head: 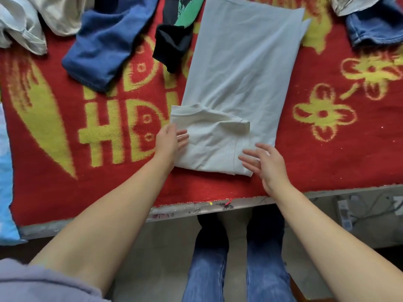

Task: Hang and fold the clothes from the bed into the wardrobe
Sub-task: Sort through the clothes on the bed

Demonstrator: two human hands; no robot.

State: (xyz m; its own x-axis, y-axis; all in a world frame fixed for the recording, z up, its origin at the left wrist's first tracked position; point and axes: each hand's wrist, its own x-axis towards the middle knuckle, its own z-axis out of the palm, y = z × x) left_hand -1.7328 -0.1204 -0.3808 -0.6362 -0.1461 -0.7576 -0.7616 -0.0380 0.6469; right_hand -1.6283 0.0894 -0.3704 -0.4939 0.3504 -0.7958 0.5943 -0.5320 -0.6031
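Head view shows the pale cotton shirt (pixel 239 68) narrowed to a smooth strip on the fuzzy red blanket (pixel 327 160), sleeve tucked, left hand (pixel 169 141) flat on its near edge and right hand (pixel 265 163) spread, holding nothing, while blue, black and white clothes (pixel 104 40) wait crumpled at eleven o'clock.

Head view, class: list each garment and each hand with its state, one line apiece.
white T-shirt: flat, sides and sleeve folded in
blue garment: crumpled, unfolded
black and green garment: crumpled
denim garment: in a heap
left hand: open, at shirt's edge
right hand: open, fingers spread
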